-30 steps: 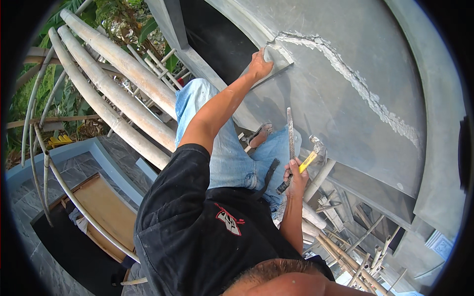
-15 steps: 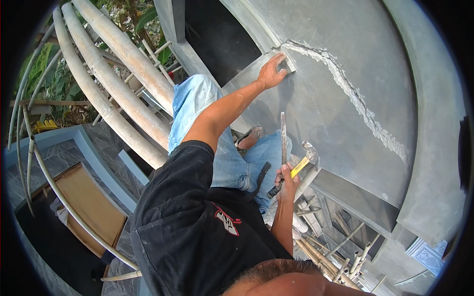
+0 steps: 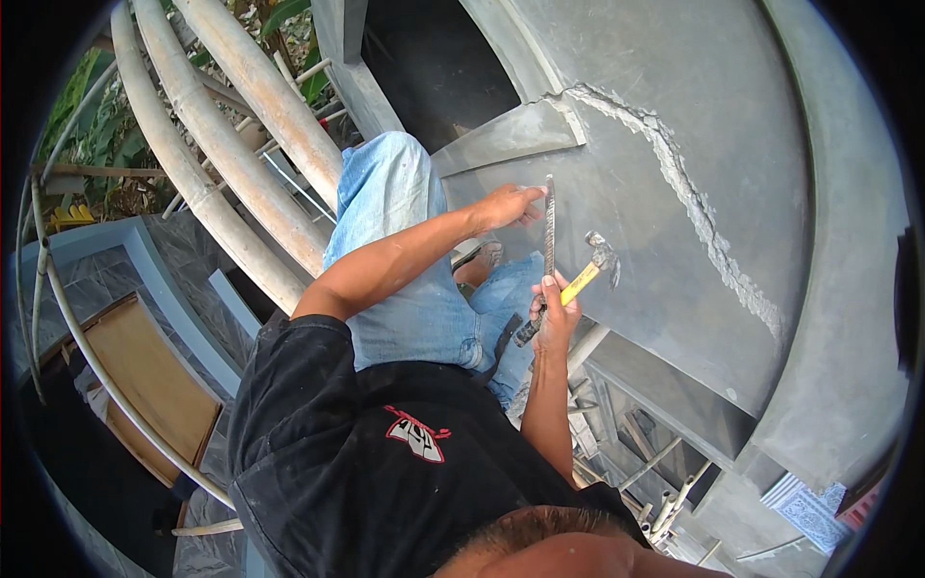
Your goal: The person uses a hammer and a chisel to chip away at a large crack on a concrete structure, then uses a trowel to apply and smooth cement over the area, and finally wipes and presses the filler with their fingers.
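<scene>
My right hand (image 3: 557, 318) is closed around a claw hammer (image 3: 581, 281) with a yellow shaft and dark grip, its metal head up and to the right. The same hand holds a ribbed steel rod (image 3: 550, 231) upright against it. My left hand (image 3: 509, 207) is at the rod's upper end, fingers partly stretched, with the fingertips at or just beside the rod; the exact contact is unclear. Beyond both hands stands a grey plastered wall (image 3: 636, 222) with a rough, chipped groove (image 3: 679, 173) running from an opening's corner down to the right.
Thick bamboo poles (image 3: 226, 164) run along my left. A dark wall opening (image 3: 434, 72) with a plastered ledge (image 3: 511, 135) lies ahead. Below on the left is a wooden panel (image 3: 154, 395). More bamboo poles (image 3: 665, 511) and a blue-white patterned piece (image 3: 807, 511) are at lower right.
My left hand has left the corner of the wall opening and come down toward me to the rod's upper end. The right hand, with hammer and rod, has risen slightly.
</scene>
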Available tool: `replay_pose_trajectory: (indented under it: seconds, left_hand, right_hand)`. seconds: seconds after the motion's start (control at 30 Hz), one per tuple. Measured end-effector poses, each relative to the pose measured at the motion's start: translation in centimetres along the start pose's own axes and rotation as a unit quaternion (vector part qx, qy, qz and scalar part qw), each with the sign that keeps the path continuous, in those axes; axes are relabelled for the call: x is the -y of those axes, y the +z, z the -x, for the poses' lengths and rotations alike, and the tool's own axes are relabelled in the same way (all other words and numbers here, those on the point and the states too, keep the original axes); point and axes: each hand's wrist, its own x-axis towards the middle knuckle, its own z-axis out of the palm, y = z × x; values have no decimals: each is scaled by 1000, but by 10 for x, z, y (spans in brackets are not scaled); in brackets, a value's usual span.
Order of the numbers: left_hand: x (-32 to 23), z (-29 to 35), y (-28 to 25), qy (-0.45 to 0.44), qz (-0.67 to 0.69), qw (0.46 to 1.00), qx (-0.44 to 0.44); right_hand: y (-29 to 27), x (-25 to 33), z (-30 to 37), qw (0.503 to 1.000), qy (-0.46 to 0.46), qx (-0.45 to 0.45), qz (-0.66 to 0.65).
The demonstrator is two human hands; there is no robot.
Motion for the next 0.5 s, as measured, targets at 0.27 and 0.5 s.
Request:
replay_pose_trajectory:
  seconds: [0.27, 0.5]
  left_hand:
    - [8, 5, 0, 23, 167, 985, 40]
    - [5, -7, -7, 61, 143, 987, -49]
  right_hand:
    - [46, 6, -24, 998, 1, 13, 60]
    - [70, 1, -30, 995, -16, 20, 92]
